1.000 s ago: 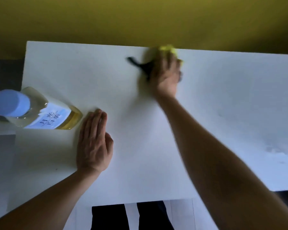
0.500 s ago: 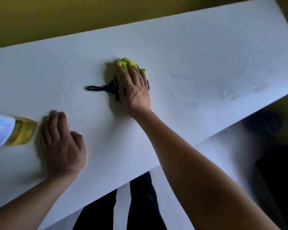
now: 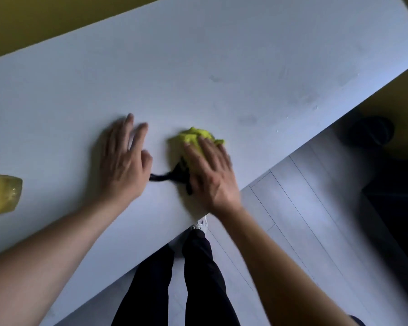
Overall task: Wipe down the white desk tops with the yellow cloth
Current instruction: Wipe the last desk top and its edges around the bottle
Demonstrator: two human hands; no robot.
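The bunched yellow cloth [image 3: 199,137], a black strap [image 3: 172,176] trailing from it, lay on the white desk [image 3: 222,67] near its front edge, pressed flat under the straight fingers of the right hand [image 3: 210,175]. Just beside it the left hand [image 3: 125,161] rested on the desk, fingers spread and holding nothing. A bottle [image 3: 3,196] of yellow liquid lay well apart at the left edge.

What I can't make out from the head camera

My right hand [image 3: 210,175] lies flat over most of the yellow cloth [image 3: 199,136], so I see only its bunched far end and a dark strap [image 3: 165,176] trailing out, its end hidden under my left hand [image 3: 124,161]. Both hands are motion-blurred. The bottle [image 3: 3,195] is cut off by the left edge; the dark round object [image 3: 369,130] beyond the desk [image 3: 222,67] is too dim to identify.
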